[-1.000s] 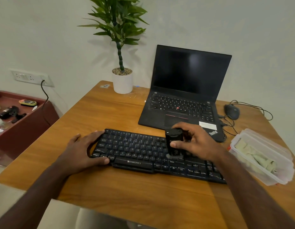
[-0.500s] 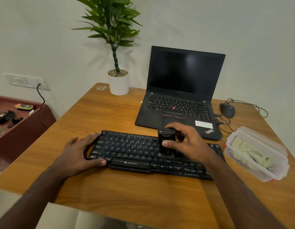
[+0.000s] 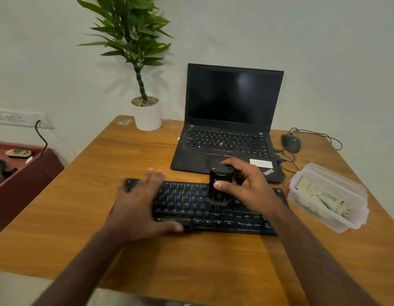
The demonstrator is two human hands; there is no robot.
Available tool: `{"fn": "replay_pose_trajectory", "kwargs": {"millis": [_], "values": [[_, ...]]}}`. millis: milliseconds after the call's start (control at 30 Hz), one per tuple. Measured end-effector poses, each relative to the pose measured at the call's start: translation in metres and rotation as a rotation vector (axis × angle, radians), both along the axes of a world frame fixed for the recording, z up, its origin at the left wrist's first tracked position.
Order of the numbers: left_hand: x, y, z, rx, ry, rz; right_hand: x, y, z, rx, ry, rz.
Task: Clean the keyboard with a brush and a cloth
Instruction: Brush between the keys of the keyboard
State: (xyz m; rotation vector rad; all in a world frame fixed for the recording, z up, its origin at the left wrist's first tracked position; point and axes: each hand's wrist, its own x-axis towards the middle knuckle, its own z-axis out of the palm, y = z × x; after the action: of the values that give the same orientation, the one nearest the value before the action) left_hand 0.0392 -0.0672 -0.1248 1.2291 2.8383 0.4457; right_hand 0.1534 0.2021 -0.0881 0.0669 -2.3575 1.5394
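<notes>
From the head camera, a black keyboard point(image 3: 213, 208) lies on the wooden table point(image 3: 103, 184), close to the near edge. Its long axis runs from left to right, with the right end a little nearer to the camera, and its key rows face the person. On its front edge, below the space bar, the word "ZEBRONICS" can be read in light letters. Some key legends are also visible, such as "Alt", "Ctrl" and "Shift".

The right hand point(image 3: 249, 186) holds a small black brush point(image 3: 220, 184) upright over the middle of the keyboard. The thumb and the curled fingers pinch its round body, and its lower end touches the keys. The writing on the brush is too small to read.

The left hand point(image 3: 138, 208) lies over the left part of the keyboard with straight, slightly spread fingers. The thumb touches the front edge near the space bar. This hand is blurred, so I cannot tell if the palm presses down.

Behind the keyboard stands an open black laptop point(image 3: 231, 120) with a dark screen. Its palm rest bears the "ThinkPad" mark and a white sticker. To the right, a clear plastic box point(image 3: 355, 217) holds a pale green cloth point(image 3: 319, 197). A black mouse point(image 3: 291, 142) with a cable lies behind the box. A plant in a white pot point(image 3: 146, 117) stands at the far left corner.
</notes>
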Motion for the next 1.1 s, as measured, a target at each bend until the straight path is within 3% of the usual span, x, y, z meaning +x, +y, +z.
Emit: {"fn": "replay_pose_trajectory", "kwargs": {"millis": [133,367,467,867,1100], "values": [[0.025,0.063,-0.006,-0.134,0.038,-0.177,0.003,-0.002,-0.005,0.041,-0.034,0.018],[0.012,0.072,-0.013,-0.219,-0.032,-0.151,0.043,0.049,-0.001,0.074,-0.108,-0.065],[0.012,0.076,-0.008,-0.205,-0.044,-0.150,0.043,0.048,-0.002,-0.006,-0.054,-0.074],[0.012,0.077,-0.004,-0.161,-0.084,-0.113,0.060,0.079,0.001,0.086,-0.082,-0.054],[0.011,0.079,-0.002,-0.168,-0.074,-0.119,0.047,0.050,-0.015,0.052,-0.046,-0.056]]}}
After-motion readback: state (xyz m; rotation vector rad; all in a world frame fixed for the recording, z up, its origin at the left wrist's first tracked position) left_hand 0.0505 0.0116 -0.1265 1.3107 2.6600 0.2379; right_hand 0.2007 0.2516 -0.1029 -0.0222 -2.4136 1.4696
